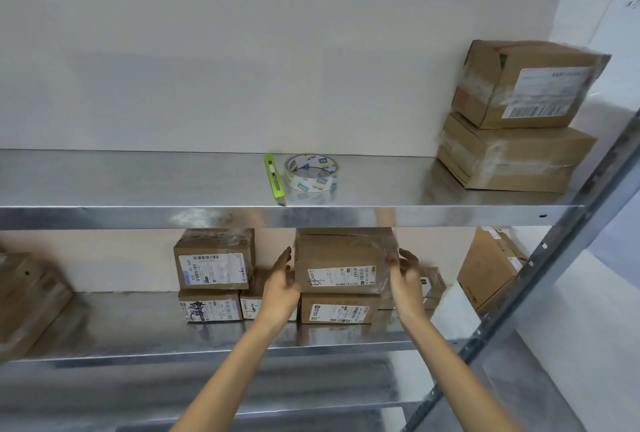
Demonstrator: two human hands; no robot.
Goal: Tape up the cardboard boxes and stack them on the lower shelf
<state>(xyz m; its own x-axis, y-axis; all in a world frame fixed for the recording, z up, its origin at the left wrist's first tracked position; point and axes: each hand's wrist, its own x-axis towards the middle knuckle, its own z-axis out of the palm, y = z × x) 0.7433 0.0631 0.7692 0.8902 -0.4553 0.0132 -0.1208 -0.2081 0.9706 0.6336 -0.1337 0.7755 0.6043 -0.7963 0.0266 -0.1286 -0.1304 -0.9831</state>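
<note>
Steel upper shelf against white wall, bearing tape roll, green cutter.

You work from a single view: the wide-angle camera worn on your head. It faces the shelving rack head-on and tilts slightly downward. The lens sits just above the level of the upper shelf, so you see that surface at a shallow angle, and you look more steeply down onto the lower shelf. The wall fills the top half of the frame. Your forearms enter from the bottom edge; your left hand and right hand lie near centre frame, close to the rack. Wide-angle distortion slants the right upright diagonally.
</note>
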